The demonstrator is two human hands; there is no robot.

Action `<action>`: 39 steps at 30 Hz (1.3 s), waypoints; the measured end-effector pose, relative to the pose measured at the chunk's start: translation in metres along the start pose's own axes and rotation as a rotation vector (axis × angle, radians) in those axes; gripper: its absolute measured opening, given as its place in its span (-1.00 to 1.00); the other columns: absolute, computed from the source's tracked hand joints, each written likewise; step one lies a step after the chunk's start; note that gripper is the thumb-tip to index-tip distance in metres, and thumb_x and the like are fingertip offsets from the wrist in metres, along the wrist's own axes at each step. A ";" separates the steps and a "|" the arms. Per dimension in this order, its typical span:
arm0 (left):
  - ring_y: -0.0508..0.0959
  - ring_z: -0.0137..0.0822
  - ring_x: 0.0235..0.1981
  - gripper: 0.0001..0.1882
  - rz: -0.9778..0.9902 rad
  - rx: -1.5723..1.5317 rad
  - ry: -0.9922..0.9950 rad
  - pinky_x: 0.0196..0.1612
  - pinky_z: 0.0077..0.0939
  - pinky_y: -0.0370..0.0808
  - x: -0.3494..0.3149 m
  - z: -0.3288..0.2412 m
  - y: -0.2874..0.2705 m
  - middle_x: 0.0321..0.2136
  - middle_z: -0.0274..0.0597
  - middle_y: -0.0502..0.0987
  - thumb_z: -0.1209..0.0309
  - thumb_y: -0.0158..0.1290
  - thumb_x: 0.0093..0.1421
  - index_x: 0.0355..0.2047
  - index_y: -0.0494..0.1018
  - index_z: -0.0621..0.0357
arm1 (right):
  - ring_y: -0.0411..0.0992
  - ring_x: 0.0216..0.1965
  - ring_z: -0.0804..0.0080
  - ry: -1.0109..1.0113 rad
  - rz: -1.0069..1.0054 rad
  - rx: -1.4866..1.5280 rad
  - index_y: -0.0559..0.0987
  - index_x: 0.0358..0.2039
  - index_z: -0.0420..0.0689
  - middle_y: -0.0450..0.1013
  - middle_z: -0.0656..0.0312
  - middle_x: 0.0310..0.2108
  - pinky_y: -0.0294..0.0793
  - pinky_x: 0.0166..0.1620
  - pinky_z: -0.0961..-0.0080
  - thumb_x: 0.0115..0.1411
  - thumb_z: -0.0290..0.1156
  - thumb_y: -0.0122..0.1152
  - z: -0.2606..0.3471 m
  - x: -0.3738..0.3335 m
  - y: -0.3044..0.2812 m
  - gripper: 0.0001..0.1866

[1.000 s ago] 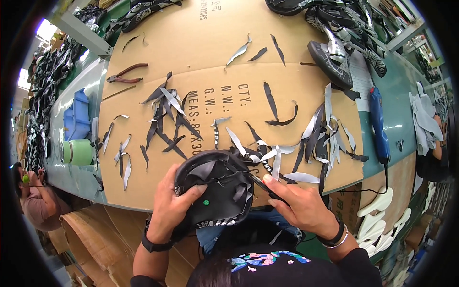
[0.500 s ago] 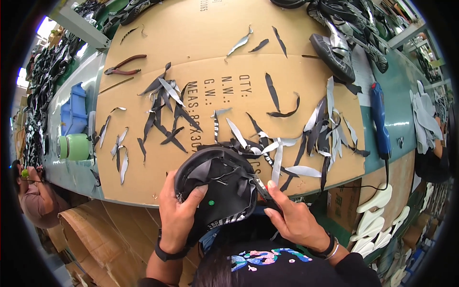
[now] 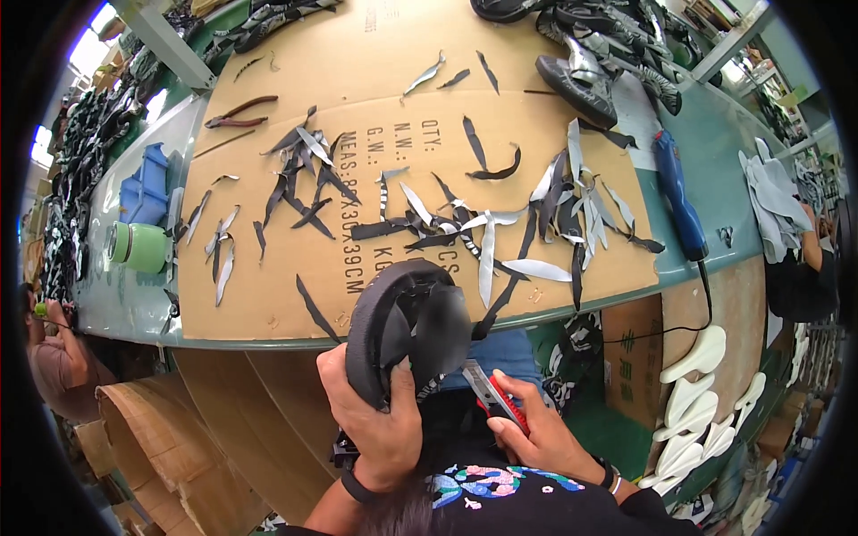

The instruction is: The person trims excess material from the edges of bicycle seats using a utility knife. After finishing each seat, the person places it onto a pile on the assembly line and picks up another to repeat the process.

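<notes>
From where I stand, the person's left hand point(image 3: 380, 420) is curled firmly around the rim of a black padded piece point(image 3: 365, 335), thumb pressed over the inner side and fingers wrapped along the outside. The piece sits tilted up, just beyond that hand and near the edge of the tabletop point(image 3: 125, 313); a patch of it is too blurred to read. The right hand point(image 3: 541, 438) is closed around a red cutter knife point(image 3: 496, 397), whose silver end points up and left from the fingers toward the padded piece. I can't tell whether the tip touches it.

Ahead of both hands lies a cardboard sheet point(image 3: 241, 313), strewn with black and grey strips point(image 3: 572, 205), thickest ahead of the right hand. Farther out beyond the left hand are dark-handled pliers point(image 3: 241, 112), with a blue bin point(image 3: 143, 189) and a pale green container point(image 3: 138, 247) off to its left. A blue power tool point(image 3: 679, 196) rests well ahead and to the right of the right hand, and white curved shells point(image 3: 697, 357) lie to that hand's right.
</notes>
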State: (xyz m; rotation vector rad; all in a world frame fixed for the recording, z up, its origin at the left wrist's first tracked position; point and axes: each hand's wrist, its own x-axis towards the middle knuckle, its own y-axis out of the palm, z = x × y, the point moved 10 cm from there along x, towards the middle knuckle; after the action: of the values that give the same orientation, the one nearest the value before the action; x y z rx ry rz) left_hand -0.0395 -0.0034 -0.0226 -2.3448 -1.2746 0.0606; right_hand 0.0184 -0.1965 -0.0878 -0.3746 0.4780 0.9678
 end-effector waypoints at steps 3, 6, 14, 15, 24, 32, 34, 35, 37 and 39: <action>0.38 -0.11 -0.26 -0.53 0.003 0.069 0.058 -0.14 -0.31 0.33 -0.001 -0.005 -0.001 -0.28 -0.02 0.30 0.56 0.19 0.04 -0.07 0.22 0.28 | 0.47 -0.05 0.23 -0.367 -0.415 -0.019 0.12 0.26 -0.18 0.33 -0.09 0.09 0.46 -0.04 0.46 0.20 -0.40 0.18 0.040 0.013 -0.053 -0.33; 0.41 -0.07 -0.25 -0.50 0.001 0.116 0.080 -0.14 -0.27 0.36 -0.003 -0.004 -0.010 -0.26 0.02 0.33 0.56 0.21 0.02 -0.07 0.22 0.28 | 0.48 -0.08 0.15 -0.670 -0.440 -0.120 0.10 0.27 -0.19 0.33 -0.10 0.10 0.47 -0.08 0.48 0.11 -0.51 0.27 0.112 0.057 -0.050 -0.24; 0.56 -0.17 -0.18 -0.51 0.592 -0.212 -0.394 -0.06 -0.35 0.44 0.010 0.050 0.037 -0.21 0.07 0.56 0.40 0.15 0.11 0.02 0.32 0.35 | 0.33 -0.58 0.67 -0.487 -0.471 0.720 0.22 0.20 -0.12 0.33 0.35 -0.39 0.38 -0.56 0.73 0.13 -0.61 0.07 0.104 0.112 -0.109 -0.41; 0.56 -0.20 -0.19 -0.56 0.489 -0.225 -0.363 -0.05 -0.37 0.44 0.019 0.055 0.026 -0.21 0.05 0.56 0.39 0.08 0.16 0.02 0.32 0.34 | 0.29 -0.61 0.71 -0.541 -0.638 0.692 0.24 0.17 -0.13 0.31 0.38 -0.47 0.36 -0.58 0.76 0.15 -0.59 0.08 0.106 0.094 -0.151 -0.45; 0.54 -0.37 -0.65 -0.62 0.767 -0.415 -0.578 -0.56 -0.55 0.50 0.200 0.010 0.072 -0.58 -0.21 0.54 0.17 -0.20 0.37 -0.32 0.43 0.24 | 0.43 -0.48 0.58 -0.267 -0.542 -0.357 0.39 -0.06 -0.21 0.46 0.26 -0.34 0.43 -0.41 0.63 -0.06 -0.69 0.21 0.099 0.074 -0.203 -0.52; 0.53 -0.18 -0.19 -0.65 0.062 -1.043 -0.136 -0.02 -0.25 0.48 0.502 0.049 0.043 -0.19 -0.09 0.46 0.23 -0.07 0.32 -0.11 0.35 0.31 | 0.37 -0.62 0.61 -0.209 -0.572 0.059 0.34 -0.14 -0.19 0.40 0.27 -0.49 0.37 -0.57 0.70 0.02 -0.54 0.29 0.079 0.081 -0.172 -0.60; 0.52 -0.16 -0.18 -0.69 0.208 -0.647 -0.214 -0.01 -0.18 0.46 0.488 0.049 0.094 -0.20 -0.12 0.45 0.22 -0.05 0.30 -0.14 0.35 0.24 | 0.40 -0.60 0.60 -0.222 -0.557 0.185 0.32 -0.13 -0.18 0.41 0.27 -0.46 0.39 -0.57 0.71 0.06 -0.52 0.27 0.073 0.085 -0.164 -0.61; 0.54 -0.24 -0.31 -0.77 0.322 -0.574 -0.257 -0.19 -0.28 0.52 0.468 0.031 0.131 -0.36 -0.20 0.44 0.24 -0.06 0.30 -0.20 0.37 0.15 | 0.42 -0.59 0.57 -0.254 -0.555 0.246 0.30 -0.11 -0.18 0.41 0.25 -0.44 0.41 -0.56 0.70 0.11 -0.48 0.24 0.063 0.090 -0.161 -0.62; 0.53 -0.28 -0.23 -0.65 0.807 -0.457 -0.122 -0.21 -0.41 0.53 0.417 -0.014 0.202 -0.25 -0.19 0.47 0.18 0.02 0.26 -0.09 0.37 0.16 | 0.45 -0.56 0.51 -0.176 -0.483 0.380 0.25 -0.07 -0.18 0.41 0.19 -0.42 0.49 -0.54 0.59 0.17 -0.43 0.18 0.068 0.100 -0.143 -0.61; 0.53 -0.36 -0.27 -0.59 0.858 -0.118 -0.006 -0.27 -0.48 0.54 0.381 -0.047 0.270 -0.28 -0.16 0.48 0.11 0.02 0.26 -0.11 0.40 0.22 | 0.45 -0.56 0.47 -0.198 -0.513 0.542 0.21 -0.04 -0.18 0.40 0.16 -0.41 0.52 -0.54 0.54 0.19 -0.43 0.15 0.056 0.109 -0.134 -0.60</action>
State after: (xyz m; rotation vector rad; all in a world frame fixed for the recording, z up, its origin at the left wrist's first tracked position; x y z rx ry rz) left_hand 0.3999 0.1604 -0.0259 -2.8149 -0.1962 0.2670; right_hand 0.1969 -0.1627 -0.0877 0.0926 0.4149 0.3465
